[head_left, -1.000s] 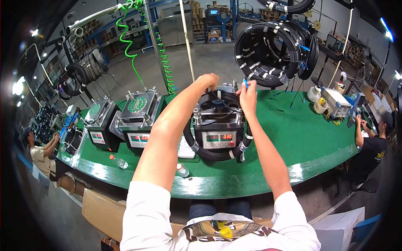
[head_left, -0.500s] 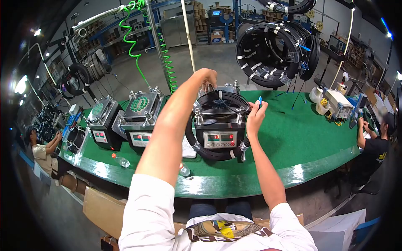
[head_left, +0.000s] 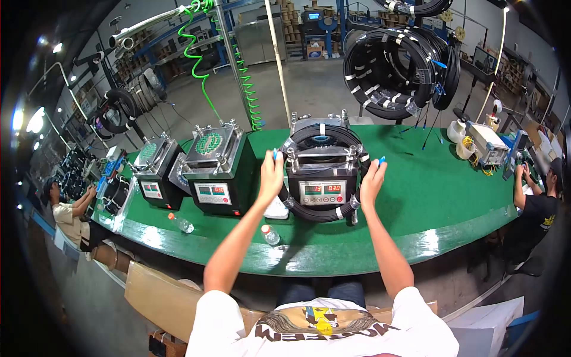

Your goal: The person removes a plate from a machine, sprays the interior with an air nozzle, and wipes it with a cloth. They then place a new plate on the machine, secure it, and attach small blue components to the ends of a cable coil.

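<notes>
A coil of black cable (head_left: 321, 214) bound with white tape hangs over the front machine (head_left: 309, 169), a black box with a metal clamp plate on top and red digits on its panel. To the left of the coil, my left hand (head_left: 272, 177) is closed, with a small blue connector (head_left: 275, 154) showing at its fingertips. On the right side, my right hand (head_left: 372, 183) is closed around another blue connector (head_left: 382, 160). Both hands are raised beside the machine. My fingers partly hide what runs from each connector.
Two similar machines (head_left: 215, 166) stand to the left on the green table (head_left: 428, 196). Two plastic bottles (head_left: 270, 235) are near its front edge. More cable coils (head_left: 389, 74) hang behind. Co-workers sit at the left (head_left: 70, 217) and right (head_left: 538, 199), the latter near an instrument (head_left: 486, 144).
My left hand has come down from the top of the machine to its left side and now holds a blue connector. My right hand stays at the right. The panel's right digits now read 0.30.
</notes>
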Tool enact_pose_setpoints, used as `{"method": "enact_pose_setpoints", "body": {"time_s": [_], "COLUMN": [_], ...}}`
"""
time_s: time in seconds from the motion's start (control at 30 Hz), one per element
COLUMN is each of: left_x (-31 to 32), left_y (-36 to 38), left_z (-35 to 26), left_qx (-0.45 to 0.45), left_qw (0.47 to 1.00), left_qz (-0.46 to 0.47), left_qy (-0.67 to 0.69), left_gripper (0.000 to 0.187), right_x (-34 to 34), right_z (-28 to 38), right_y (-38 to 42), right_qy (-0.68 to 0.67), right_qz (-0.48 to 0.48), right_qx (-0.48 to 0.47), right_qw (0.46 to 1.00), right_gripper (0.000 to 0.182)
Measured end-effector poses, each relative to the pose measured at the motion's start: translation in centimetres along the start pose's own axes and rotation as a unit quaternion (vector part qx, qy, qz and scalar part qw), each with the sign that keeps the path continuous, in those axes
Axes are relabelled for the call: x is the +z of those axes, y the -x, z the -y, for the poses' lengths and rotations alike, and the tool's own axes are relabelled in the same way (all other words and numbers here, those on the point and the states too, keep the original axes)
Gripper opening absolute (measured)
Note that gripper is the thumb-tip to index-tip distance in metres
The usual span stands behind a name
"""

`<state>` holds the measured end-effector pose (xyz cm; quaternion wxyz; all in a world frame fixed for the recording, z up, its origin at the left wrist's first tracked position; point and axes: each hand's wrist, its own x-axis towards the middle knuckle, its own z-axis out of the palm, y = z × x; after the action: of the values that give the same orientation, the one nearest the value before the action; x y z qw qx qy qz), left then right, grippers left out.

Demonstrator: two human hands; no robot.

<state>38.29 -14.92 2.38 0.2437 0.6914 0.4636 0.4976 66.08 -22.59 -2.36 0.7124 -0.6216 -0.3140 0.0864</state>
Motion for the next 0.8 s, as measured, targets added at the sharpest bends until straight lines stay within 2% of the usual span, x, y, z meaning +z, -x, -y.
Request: {"method": "enact_pose_setpoints", "body": {"time_s": [0.07,0.13,0.23,0.3,0.37,0.4,0.43,0.53,0.6,0.7,0.8], "left_x": [1.1,2.2,1.3,-0.3,-0.9,-1.6,-2.6,-4.3,-4.6,-5.8,-7.8], "left_y": [2.6,4.5,3.7,2.4,1.6,1.5,1.9,3.3,4.8,7.1,7.4], "left_z": [1.3,0.4,1.1,0.9,0.8,0.0,-3.1,-6.3,-6.6,-6.0,-6.5], "left_qx": [-0.033,-0.123,-0.154,-0.172,-0.177,-0.181,-0.208,-0.253,-0.244,-0.212,-0.196], "left_qw": [0.994,0.979,0.967,0.947,0.940,0.935,0.914,0.893,0.901,0.914,0.922], "left_qz": [-0.053,-0.138,-0.071,-0.001,0.021,0.035,0.036,0.053,0.051,0.036,0.041], "left_qy": [0.086,0.090,0.188,0.272,0.291,0.302,0.346,0.368,0.356,0.345,0.330], "left_gripper": [0.041,0.043,0.035,0.027,0.024,0.024,0.022,0.023,0.023,0.023,0.022], "right_x": [0.2,0.2,-0.5,-0.9,-0.9,-0.8,-1.0,-2.5,-3.8,-5.7,-6.2], "right_z": [0.0,0.2,-0.2,-0.2,1.0,1.2,2.7,8.7,9.5,13.6,11.8], "right_y": [0.7,0.5,-1.2,-2.6,-3.6,-4.0,-4.0,-3.1,-2.7,0.4,2.3], "right_qy": [-0.049,-0.090,-0.154,-0.141,-0.157,-0.156,-0.169,-0.214,-0.236,-0.196,-0.214], "right_qz": [-0.034,-0.027,0.026,0.067,0.095,0.095,0.108,0.143,0.180,0.182,0.221], "right_qx": [0.021,0.049,0.092,0.105,0.114,0.090,0.093,0.115,0.112,0.152,0.147], "right_qw": [0.998,0.994,0.983,0.982,0.976,0.979,0.975,0.959,0.948,0.952,0.940], "right_gripper": [0.036,0.035,0.036,0.035,0.035,0.033,0.032,0.027,0.025,0.023,0.026]}}
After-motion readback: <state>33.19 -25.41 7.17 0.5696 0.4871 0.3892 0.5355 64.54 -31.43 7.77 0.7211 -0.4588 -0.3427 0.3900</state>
